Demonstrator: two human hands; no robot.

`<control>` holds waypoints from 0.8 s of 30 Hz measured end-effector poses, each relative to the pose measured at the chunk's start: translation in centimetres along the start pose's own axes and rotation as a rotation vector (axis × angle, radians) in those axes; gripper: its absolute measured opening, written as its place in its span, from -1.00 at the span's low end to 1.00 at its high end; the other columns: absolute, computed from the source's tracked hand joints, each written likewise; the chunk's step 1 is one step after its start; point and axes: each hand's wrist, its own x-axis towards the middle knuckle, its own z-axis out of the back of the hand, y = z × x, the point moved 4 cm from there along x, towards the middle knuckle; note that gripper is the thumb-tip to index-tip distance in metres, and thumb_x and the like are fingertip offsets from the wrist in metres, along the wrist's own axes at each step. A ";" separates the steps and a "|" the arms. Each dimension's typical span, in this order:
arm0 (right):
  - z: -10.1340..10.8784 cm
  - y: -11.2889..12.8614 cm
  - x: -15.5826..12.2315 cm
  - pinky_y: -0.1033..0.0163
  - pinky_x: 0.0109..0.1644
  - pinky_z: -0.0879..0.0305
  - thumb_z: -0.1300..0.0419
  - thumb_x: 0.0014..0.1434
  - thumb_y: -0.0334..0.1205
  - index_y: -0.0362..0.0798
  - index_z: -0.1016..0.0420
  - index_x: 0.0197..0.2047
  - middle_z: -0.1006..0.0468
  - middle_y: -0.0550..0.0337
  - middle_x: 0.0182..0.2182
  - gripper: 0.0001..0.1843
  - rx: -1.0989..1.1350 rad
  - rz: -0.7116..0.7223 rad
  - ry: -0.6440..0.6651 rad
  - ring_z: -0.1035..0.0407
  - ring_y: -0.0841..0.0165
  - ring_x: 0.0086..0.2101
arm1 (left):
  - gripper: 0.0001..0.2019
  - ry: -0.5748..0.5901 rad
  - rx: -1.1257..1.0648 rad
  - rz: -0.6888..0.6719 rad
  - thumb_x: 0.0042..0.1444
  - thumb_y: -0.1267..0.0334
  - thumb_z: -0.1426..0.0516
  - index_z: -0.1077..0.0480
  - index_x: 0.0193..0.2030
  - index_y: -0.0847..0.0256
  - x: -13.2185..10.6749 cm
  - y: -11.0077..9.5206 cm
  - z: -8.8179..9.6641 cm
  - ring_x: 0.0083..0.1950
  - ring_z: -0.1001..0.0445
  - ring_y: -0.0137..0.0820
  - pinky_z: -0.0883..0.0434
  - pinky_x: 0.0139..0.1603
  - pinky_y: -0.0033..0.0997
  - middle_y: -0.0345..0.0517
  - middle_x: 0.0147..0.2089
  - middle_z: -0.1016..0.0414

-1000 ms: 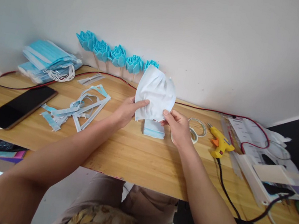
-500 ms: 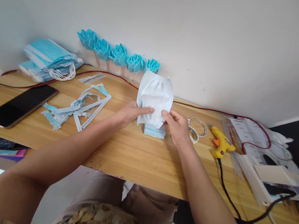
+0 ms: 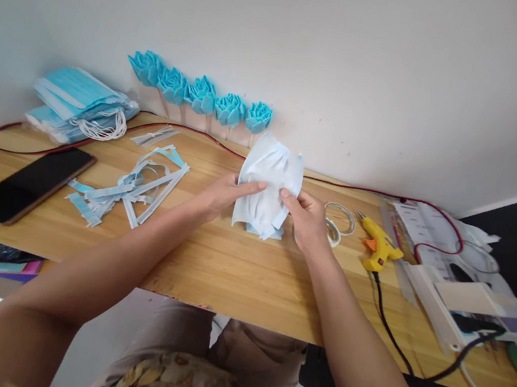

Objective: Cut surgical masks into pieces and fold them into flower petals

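Both hands are up over the middle of the wooden surface (image 3: 224,274). They hold a white mask sheet (image 3: 268,178) between them. The left hand (image 3: 223,193) pinches the left edge of the sheet, with the thumb on the front. The right hand (image 3: 309,222) pinches the right edge the same way. Both hands are closed tight on the sheet. The sheet stands up in the air and looks soft and wrinkled. Its bottom hangs down just above a small pile of blue pieces (image 3: 252,228), which is mostly hidden behind it.

Five blue flowers (image 3: 201,93) on thin sticks lean on the white wall at the back. The last flower is just behind the top of the sheet. On the far left is a stack of blue face masks (image 3: 79,100) with white ear loops. A black phone (image 3: 30,183) lies flat near the left edge. Between the phone and the left hand is a heap of cut blue and white strips (image 3: 134,188).

Just right of the right hand are some thin white loops (image 3: 343,216). Next to them lies a yellow glue gun (image 3: 379,245) with a black cord (image 3: 389,330). A red wire (image 3: 354,188) runs along the back. Papers (image 3: 425,226) sit at the far right.
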 end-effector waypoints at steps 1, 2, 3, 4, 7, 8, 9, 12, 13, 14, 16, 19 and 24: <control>-0.1 0.1 -0.1 0.32 -0.39 -0.17 -0.31 0.04 0.07 -0.06 -0.47 -0.50 -0.39 0.30 -0.55 -0.65 -0.023 0.002 0.010 -0.22 0.45 -0.49 | -0.65 -0.001 -0.011 -0.014 -0.07 0.06 -0.34 -0.51 -0.26 0.30 0.1 0.0 0.1 -0.26 -0.53 -0.29 -0.45 -0.21 -0.34 0.00 -0.26 -0.61; -0.1 0.1 -0.2 0.32 -0.41 -0.14 -0.31 0.05 0.07 -0.06 -0.45 -0.51 -0.36 0.31 -0.57 -0.64 -0.047 0.003 0.021 -0.20 0.45 -0.50 | -0.65 -0.002 -0.014 -0.020 -0.08 0.06 -0.34 -0.51 -0.25 0.30 0.1 0.0 0.1 -0.26 -0.53 -0.28 -0.45 -0.20 -0.32 0.01 -0.25 -0.61; -0.2 0.2 -0.3 0.32 -0.43 -0.11 -0.31 0.05 0.07 -0.06 -0.43 -0.53 -0.33 0.32 -0.58 -0.62 -0.069 0.003 0.033 -0.17 0.46 -0.51 | -0.65 -0.008 -0.009 -0.019 -0.09 0.07 -0.35 -0.51 -0.25 0.31 0.1 0.0 0.2 -0.26 -0.53 -0.27 -0.45 -0.20 -0.31 0.02 -0.25 -0.60; -0.2 0.2 -0.4 0.32 -0.44 -0.09 -0.31 0.05 0.07 -0.06 -0.41 -0.55 -0.30 0.33 -0.60 -0.61 -0.088 0.002 0.041 -0.15 0.46 -0.52 | -0.66 -0.025 0.001 -0.015 -0.10 0.09 -0.35 -0.51 -0.26 0.31 0.2 0.0 0.3 -0.27 -0.53 -0.26 -0.44 -0.20 -0.29 0.02 -0.26 -0.60; -0.2 0.2 -0.4 0.31 -0.44 -0.09 -0.28 0.07 0.08 -0.05 -0.39 -0.56 -0.27 0.33 -0.61 -0.60 -0.100 0.002 0.045 -0.14 0.45 -0.53 | -0.70 -0.113 0.044 -0.023 -0.12 0.16 -0.35 -0.51 -0.30 0.33 0.2 0.0 0.7 -0.28 -0.52 -0.25 -0.43 -0.21 -0.27 0.02 -0.29 -0.59; -0.1 0.2 -0.4 0.31 -0.43 -0.11 -0.27 0.08 0.09 -0.04 -0.38 -0.56 -0.28 0.32 -0.61 -0.60 -0.093 0.003 0.039 -0.15 0.44 -0.52 | -0.72 -0.133 0.059 -0.033 -0.13 0.18 -0.35 -0.51 -0.31 0.33 0.2 -0.1 0.8 -0.28 -0.52 -0.25 -0.43 -0.21 -0.27 0.01 -0.29 -0.59; -0.1 0.3 -0.3 0.30 -0.41 -0.14 -0.27 0.08 0.10 -0.04 -0.39 -0.56 -0.30 0.31 -0.60 -0.60 -0.081 0.003 0.031 -0.18 0.43 -0.51 | -0.73 -0.139 0.074 -0.042 -0.12 0.19 -0.34 -0.51 -0.31 0.33 0.2 -0.1 0.8 -0.28 -0.52 -0.25 -0.43 -0.20 -0.28 0.01 -0.30 -0.59; -0.1 0.6 -0.1 0.29 -0.33 -0.24 -0.28 0.05 0.11 -0.02 -0.47 -0.45 -0.41 0.28 -0.51 -0.65 -0.017 0.001 0.015 -0.28 0.38 -0.45 | -0.73 -0.086 0.100 -0.034 -0.10 0.19 -0.33 -0.51 -0.30 0.32 0.2 0.0 0.7 -0.28 -0.51 -0.27 -0.42 -0.19 -0.28 -0.01 -0.30 -0.58; 0.0 0.7 -0.1 0.28 -0.30 -0.27 -0.29 0.04 0.10 -0.02 -0.50 -0.38 -0.45 0.26 -0.47 -0.66 0.007 0.003 0.006 -0.31 0.37 -0.42 | -0.73 -0.055 0.107 -0.017 -0.10 0.18 -0.34 -0.52 -0.29 0.32 0.2 0.1 0.6 -0.28 -0.51 -0.27 -0.42 -0.20 -0.28 -0.01 -0.30 -0.58; 0.0 0.9 0.0 0.27 -0.27 -0.28 -0.29 0.03 0.10 -0.01 -0.51 -0.33 -0.48 0.25 -0.44 -0.67 0.028 0.009 -0.006 -0.33 0.35 -0.39 | -0.72 -0.019 0.116 0.006 -0.10 0.18 -0.34 -0.52 -0.28 0.31 0.2 0.2 0.5 -0.28 -0.50 -0.28 -0.41 -0.20 -0.29 -0.01 -0.30 -0.58; 0.1 1.1 0.0 0.28 -0.29 -0.26 -0.29 0.04 0.08 -0.01 -0.50 -0.33 -0.46 0.26 -0.45 -0.68 0.032 0.024 -0.036 -0.32 0.36 -0.39 | -0.70 0.053 0.132 0.037 -0.10 0.15 -0.35 -0.52 -0.28 0.30 0.1 0.3 0.2 -0.27 -0.50 -0.27 -0.40 -0.21 -0.29 -0.02 -0.29 -0.58; 0.3 1.3 -0.1 0.32 -0.41 -0.11 -0.27 0.07 0.04 -0.03 -0.40 -0.49 -0.31 0.32 -0.56 -0.67 -0.025 0.039 -0.065 -0.17 0.44 -0.50 | -0.68 0.100 0.126 0.003 -0.06 0.08 -0.34 -0.51 -0.25 0.28 0.1 0.1 -0.1 -0.21 -0.51 -0.26 -0.40 -0.16 -0.30 -0.01 -0.24 -0.59; -0.1 1.1 -0.5 0.31 -0.48 0.09 -0.24 0.11 0.04 -0.04 -0.24 -0.59 -0.09 0.36 -0.61 -0.57 -0.092 0.042 -0.006 0.02 0.49 -0.55 | -0.65 0.065 0.110 -0.037 -0.06 0.06 -0.33 -0.50 -0.22 0.29 -0.1 -0.3 -0.1 -0.19 -0.50 -0.28 -0.38 -0.14 -0.32 -0.02 -0.22 -0.57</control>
